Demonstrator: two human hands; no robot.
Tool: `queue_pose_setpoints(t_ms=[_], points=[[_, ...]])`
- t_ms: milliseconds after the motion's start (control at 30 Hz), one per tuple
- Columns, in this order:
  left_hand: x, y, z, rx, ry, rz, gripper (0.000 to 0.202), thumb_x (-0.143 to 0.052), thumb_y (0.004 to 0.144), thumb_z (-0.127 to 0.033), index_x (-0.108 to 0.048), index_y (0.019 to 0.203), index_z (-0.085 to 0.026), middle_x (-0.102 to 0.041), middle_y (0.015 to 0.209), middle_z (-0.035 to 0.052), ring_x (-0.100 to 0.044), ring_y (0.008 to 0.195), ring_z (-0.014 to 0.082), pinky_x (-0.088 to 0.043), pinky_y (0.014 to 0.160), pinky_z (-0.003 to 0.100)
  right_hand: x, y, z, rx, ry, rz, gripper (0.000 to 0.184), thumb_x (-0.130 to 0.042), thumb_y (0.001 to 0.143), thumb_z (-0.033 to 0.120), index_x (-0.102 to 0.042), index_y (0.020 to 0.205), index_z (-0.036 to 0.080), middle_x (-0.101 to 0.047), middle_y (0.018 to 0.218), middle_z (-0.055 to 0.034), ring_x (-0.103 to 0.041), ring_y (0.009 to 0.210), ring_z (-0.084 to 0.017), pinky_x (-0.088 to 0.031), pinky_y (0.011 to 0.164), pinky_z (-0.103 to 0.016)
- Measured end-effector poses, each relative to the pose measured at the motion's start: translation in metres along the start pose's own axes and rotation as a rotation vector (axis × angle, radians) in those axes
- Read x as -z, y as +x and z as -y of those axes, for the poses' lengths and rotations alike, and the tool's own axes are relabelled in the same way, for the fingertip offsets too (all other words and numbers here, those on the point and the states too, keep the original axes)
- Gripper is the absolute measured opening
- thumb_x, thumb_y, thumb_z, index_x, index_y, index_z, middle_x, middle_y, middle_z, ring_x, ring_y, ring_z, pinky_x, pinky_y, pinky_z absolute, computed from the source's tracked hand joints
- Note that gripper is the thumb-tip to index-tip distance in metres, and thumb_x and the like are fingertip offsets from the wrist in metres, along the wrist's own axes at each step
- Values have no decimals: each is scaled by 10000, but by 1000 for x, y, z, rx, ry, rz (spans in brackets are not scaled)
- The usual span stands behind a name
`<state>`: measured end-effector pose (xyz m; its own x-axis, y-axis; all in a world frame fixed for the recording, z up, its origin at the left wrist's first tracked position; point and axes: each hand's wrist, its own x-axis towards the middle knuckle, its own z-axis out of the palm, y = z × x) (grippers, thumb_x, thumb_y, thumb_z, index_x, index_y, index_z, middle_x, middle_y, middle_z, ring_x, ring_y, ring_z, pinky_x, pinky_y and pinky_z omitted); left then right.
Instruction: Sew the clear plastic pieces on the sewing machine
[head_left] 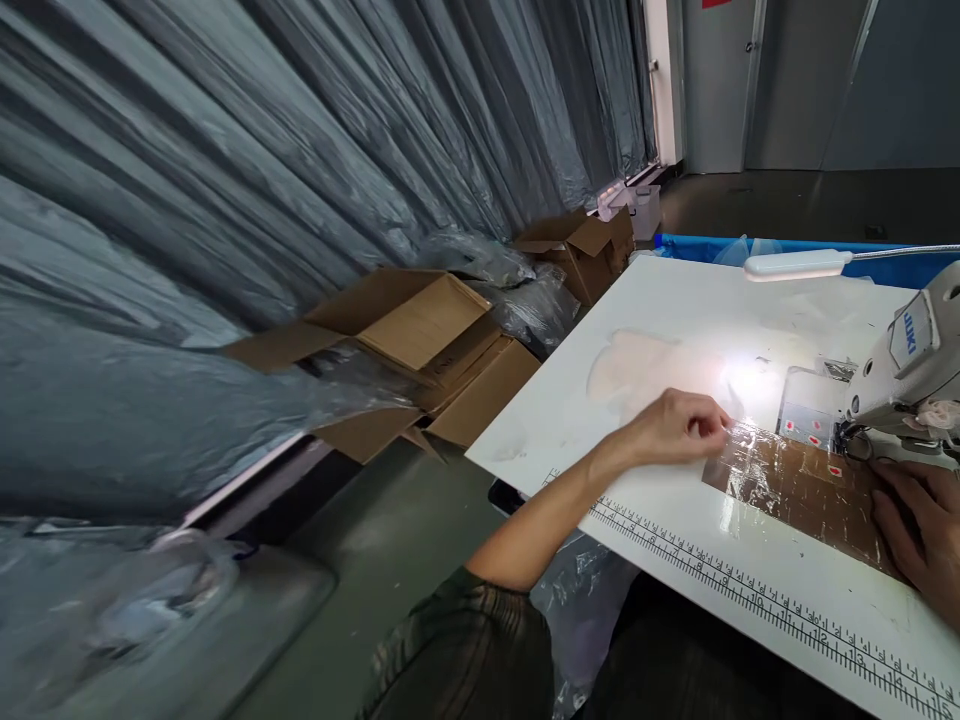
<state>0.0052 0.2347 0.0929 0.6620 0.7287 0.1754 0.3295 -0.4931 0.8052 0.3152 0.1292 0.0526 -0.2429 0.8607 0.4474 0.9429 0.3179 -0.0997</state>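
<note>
My left hand [679, 428] rests on the white sewing table [660, 300], its fingers curled and pinched on the left edge of a clear plastic-covered brown piece [795, 485]. My right hand [919, 520] lies flat on the right part of that piece, fingers spread, just below the needle area. The white sewing machine [911, 360] stands at the right, with its presser foot over the piece's far edge. Small red marks show on the piece near the needle.
A ruler scale [757, 595] runs along the table's front edge. A white lamp [799, 264] shines on the table. Open cardboard boxes [420, 330] and plastic sheeting lie on the floor to the left, beside a grey plastic curtain [262, 170].
</note>
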Motion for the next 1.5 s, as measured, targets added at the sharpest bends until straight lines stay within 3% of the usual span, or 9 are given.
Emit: queue_pose_setpoints(t_ms=[133, 267, 400, 633, 833, 1000, 1133, 1367, 1500], points=[[-49, -7, -21, -411, -86, 316, 164, -657, 905, -292, -712, 783, -197, -785, 1054, 81, -744, 854, 149, -638, 745, 287, 1, 0, 0, -50, 25, 34, 453, -361, 1012, 394, -709, 1146, 137, -699, 1059, -199, -688, 854, -332, -598, 680, -479], [-64, -6, -27, -563, 23, 164, 176, -621, 977, -301, -732, 964, -165, -750, 1180, 121, -730, 1041, 163, -634, 904, 289, -2, -3, 1, -188, 113, 29, 457, -363, 1010, 432, -719, 1146, 181, -703, 986, -166, -688, 863, -307, -599, 726, -468], [-52, 12, -12, -408, 290, -113, 307, -504, 1044, -363, -678, 1128, -124, -722, 1168, 139, -697, 1065, 196, -624, 893, 373, -4, -3, 5, -284, 216, -24, 437, -398, 993, 477, -732, 1103, 218, -710, 1002, -128, -692, 868, -281, -591, 771, -452], [-47, 35, -2, -67, 522, -32, 236, -641, 964, -368, -693, 873, -156, -643, 903, 77, -605, 801, 197, -513, 710, 349, 14, 0, 20, -222, 392, -26, 362, -452, 994, 421, -735, 1095, 220, -719, 1005, -109, -710, 912, -251, -606, 833, -415], [-44, 17, -34, -88, -117, -15, 123, -698, 832, -228, -613, 760, -176, -694, 1043, 76, -661, 963, 182, -551, 824, 341, 22, 8, 35, -62, 557, 163, 708, -625, 903, 470, -439, 1534, 208, -578, 1449, -156, -592, 1294, -319, -528, 1063, -515], [-30, 1, -65, 179, -594, 107, 222, -752, 791, -303, -577, 849, -179, -692, 773, 10, -683, 692, 127, -582, 681, 292, 44, 14, 45, -283, 927, 511, 544, -618, 903, 504, -640, 1355, 202, -753, 1159, -117, -728, 1064, -292, -597, 951, -474], [-24, 4, -63, 353, -753, 149, 333, -815, 764, -359, -613, 933, -155, -740, 835, 38, -722, 699, 139, -593, 639, 272, 64, 19, 39, -618, 1283, 694, 723, -708, 769, 719, -671, 1242, 174, -780, 916, -105, -760, 748, -238, -650, 684, -370], [-44, 31, -27, 447, -928, -9, 388, -888, 726, -352, -580, 829, -139, -773, 981, 114, -757, 807, 173, -615, 850, 385, 44, 33, 26, -891, 1203, 393, 593, -762, 654, 782, -636, 768, 214, -763, 823, -118, -730, 674, -213, -628, 569, -322], [-48, 31, -22, 438, -1112, -67, 450, -932, 673, -341, -547, 797, -145, -721, 1214, 152, -754, 984, 214, -576, 994, 424, 29, 34, 30, -938, 1249, 320, 496, -764, 699, 721, -598, 723, 255, -737, 732, -93, -712, 623, -220, -638, 563, -353]])
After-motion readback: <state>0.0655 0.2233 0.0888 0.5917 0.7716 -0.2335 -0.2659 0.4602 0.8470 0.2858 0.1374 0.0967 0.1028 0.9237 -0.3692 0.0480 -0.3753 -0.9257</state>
